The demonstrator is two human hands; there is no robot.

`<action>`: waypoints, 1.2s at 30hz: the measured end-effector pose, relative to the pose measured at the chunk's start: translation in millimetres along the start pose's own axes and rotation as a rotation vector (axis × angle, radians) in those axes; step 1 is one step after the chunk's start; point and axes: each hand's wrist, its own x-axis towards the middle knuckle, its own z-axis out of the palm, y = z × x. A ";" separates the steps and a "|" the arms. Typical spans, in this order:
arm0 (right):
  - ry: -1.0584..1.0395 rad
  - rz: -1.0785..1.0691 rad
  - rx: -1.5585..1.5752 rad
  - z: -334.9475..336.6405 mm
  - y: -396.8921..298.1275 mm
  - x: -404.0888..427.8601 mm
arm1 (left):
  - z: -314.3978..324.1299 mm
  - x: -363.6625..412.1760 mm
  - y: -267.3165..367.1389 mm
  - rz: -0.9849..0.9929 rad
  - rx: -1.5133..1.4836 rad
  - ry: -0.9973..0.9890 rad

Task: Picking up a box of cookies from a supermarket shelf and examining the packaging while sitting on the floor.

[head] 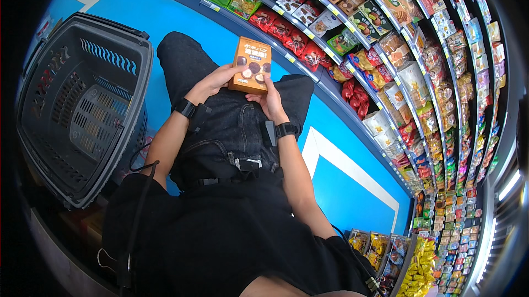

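An orange-brown cardboard snack box (253, 65) with pictures of round, filled chocolate sweets is held over my lap, its printed front facing up at me. My left hand (219, 79) grips its left side, the thumb lying across the front. At the lower right corner my right hand (266, 99) holds the box, thumb on the front and the other fingers partly hidden below and behind it. Both wrists wear black straps with small dark devices.
A grey plastic shopping basket (84, 102) with slotted walls stands at my left. Shelves (318, 43) of packaged snacks curve along the front and right. Blue floor (351, 185) with white stripes lies around my bent legs. Bins of yellow packets (417, 268) are at the lower right.
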 end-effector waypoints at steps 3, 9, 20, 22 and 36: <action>-0.020 -0.004 -0.013 -0.9 -0.5 -0.2 | 1.6 -3.1 6.7 -0.023 -0.035 0.020; 0.004 0.027 0.017 -7.5 4.4 4.3 | -4.3 -0.7 5.9 0.111 0.025 -0.064; -0.038 -0.075 0.004 -16.9 11.5 7.6 | 2.8 -4.9 -0.9 0.090 0.127 -0.084; -0.016 -0.085 -0.025 -14.2 12.7 7.3 | 3.9 -7.9 2.1 0.156 0.119 -0.092; -0.062 -0.128 0.134 -8.9 5.7 -0.2 | -1.9 -3.8 6.8 0.036 -0.130 -0.077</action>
